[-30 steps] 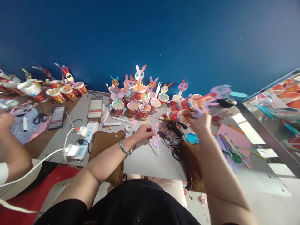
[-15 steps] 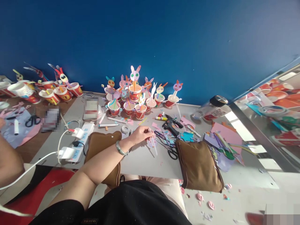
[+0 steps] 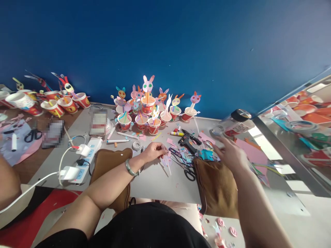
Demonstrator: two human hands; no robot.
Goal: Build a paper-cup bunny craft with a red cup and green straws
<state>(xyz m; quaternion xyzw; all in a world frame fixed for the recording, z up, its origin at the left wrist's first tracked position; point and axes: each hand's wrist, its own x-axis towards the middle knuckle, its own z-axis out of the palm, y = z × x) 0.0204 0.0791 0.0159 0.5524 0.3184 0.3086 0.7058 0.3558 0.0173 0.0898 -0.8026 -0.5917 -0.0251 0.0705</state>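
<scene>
pale strip (image 3: 168, 167): held at its upper end by the left hand, slanting over the bare grey tabletop (image 3: 160, 191); a lilac cut-out (image 3: 165, 159) lies against or just behind it, cannot tell which.
brown cushions: two; one (image 3: 214, 189) under the right forearm, the other (image 3: 107, 161) partly covered by the left forearm.
scissors (image 3: 183, 166): lying flat beside the right-hand cushion, handles toward the person.
left hand (image 3: 153, 152): thumb and fingers pinched on the strip; grey-green bangle (image 3: 128, 168) at the wrist.
right hand (image 3: 232, 155): well apart from the left, blurred, fingers parted near blue paper scraps (image 3: 206, 155); cannot tell whether it touches them.
power strip (image 3: 86, 163): at left, white adapters plugged in.
glue gun (image 3: 188, 143): black, lying among the scraps.
yellow marker (image 3: 176, 133): on the table, short of the cups.
clear bottle (image 3: 232, 127): dark lid, tilted in view, beyond the right hand.
paper cups (image 3: 154, 129): red and white, grouped, several bearing animal faces; one cup (image 3: 148, 107) raised above the others.
wall (image 3: 165, 41): plain blue, behind all.
</scene>
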